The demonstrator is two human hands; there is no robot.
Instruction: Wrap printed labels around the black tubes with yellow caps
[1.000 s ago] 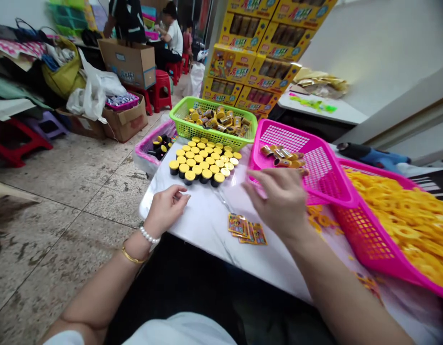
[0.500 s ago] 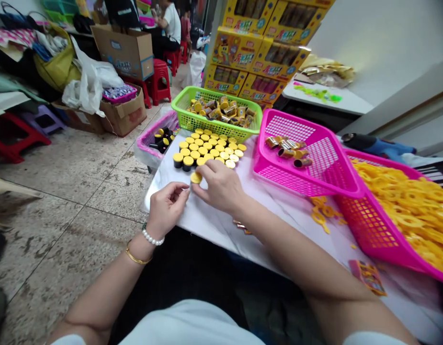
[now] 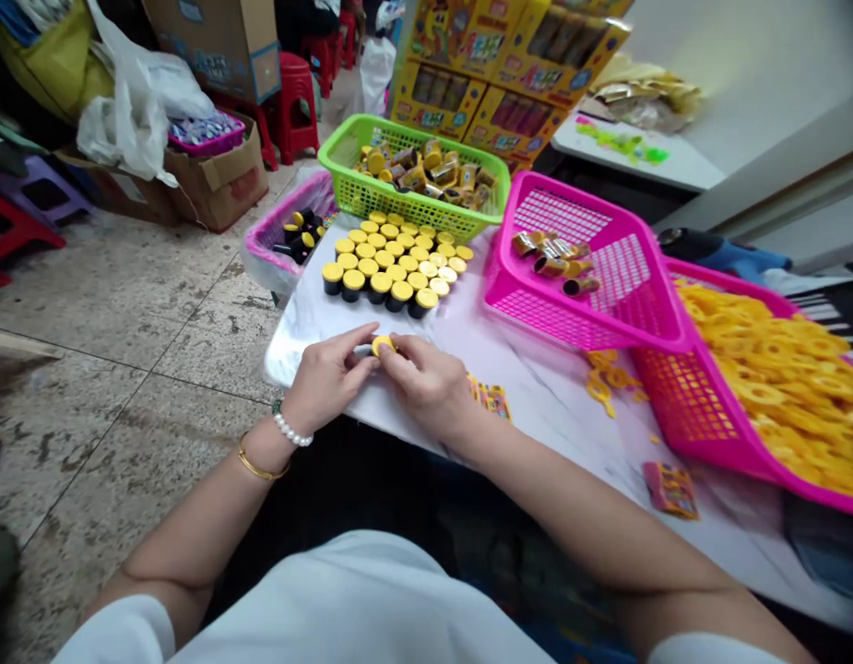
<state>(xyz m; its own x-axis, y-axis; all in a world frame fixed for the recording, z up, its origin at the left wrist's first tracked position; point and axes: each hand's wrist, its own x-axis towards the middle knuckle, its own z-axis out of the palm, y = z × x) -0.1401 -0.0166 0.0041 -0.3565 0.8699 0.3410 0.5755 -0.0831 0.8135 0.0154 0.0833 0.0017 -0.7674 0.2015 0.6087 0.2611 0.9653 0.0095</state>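
Observation:
Between my two hands, above the table's near edge, is a small round piece with a yellow top; its lower part is hidden by fingers. My right hand is closed round it from the right, the thumb against the yellow top. From the left, my left hand pinches at its side with thumb and forefinger. Just beyond them stand several black cups with yellow lids, upright in close rows on the white table. Small printed packets lie by my right wrist, partly covered by it.
Behind the rows stands a green basket of yellow-brown tubes. A pink basket with a few tubes and another pink basket full of yellow rings are at the right. A plastic-lined pink bin stands off the left edge.
My left hand has moved right and closed on the yellow-topped piece. My right hand has drawn it a little nearer to me, away from the rows. The view has tipped down.

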